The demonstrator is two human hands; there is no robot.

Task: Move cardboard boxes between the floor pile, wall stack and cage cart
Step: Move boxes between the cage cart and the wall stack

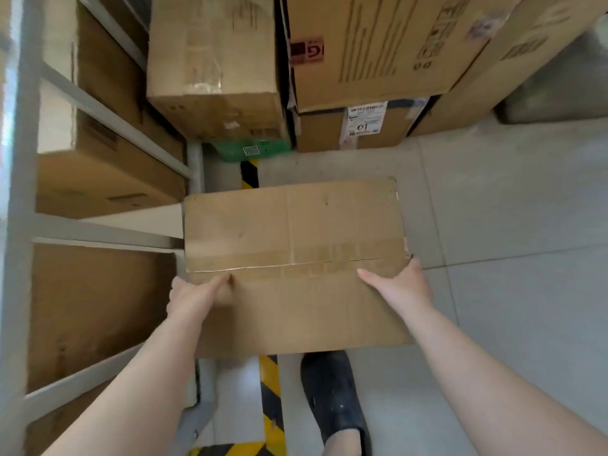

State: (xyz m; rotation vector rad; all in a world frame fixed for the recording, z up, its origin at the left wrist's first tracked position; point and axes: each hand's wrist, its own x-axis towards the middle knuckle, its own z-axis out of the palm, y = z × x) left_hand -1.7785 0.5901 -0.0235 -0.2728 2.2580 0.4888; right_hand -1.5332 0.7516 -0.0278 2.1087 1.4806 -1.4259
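Brown taped cardboard box (296, 258), worn edges

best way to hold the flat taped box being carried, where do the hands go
Take the carried box by its two short side edges, one hand from each side, as the left hand and right hand do: it is wide, flat and level.

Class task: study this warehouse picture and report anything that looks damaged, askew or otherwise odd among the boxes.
The carried box, gripped by the left hand and right hand, has a tape seam lifting along its top and a frayed right corner. Ahead, a green package sits squashed under the tall box.
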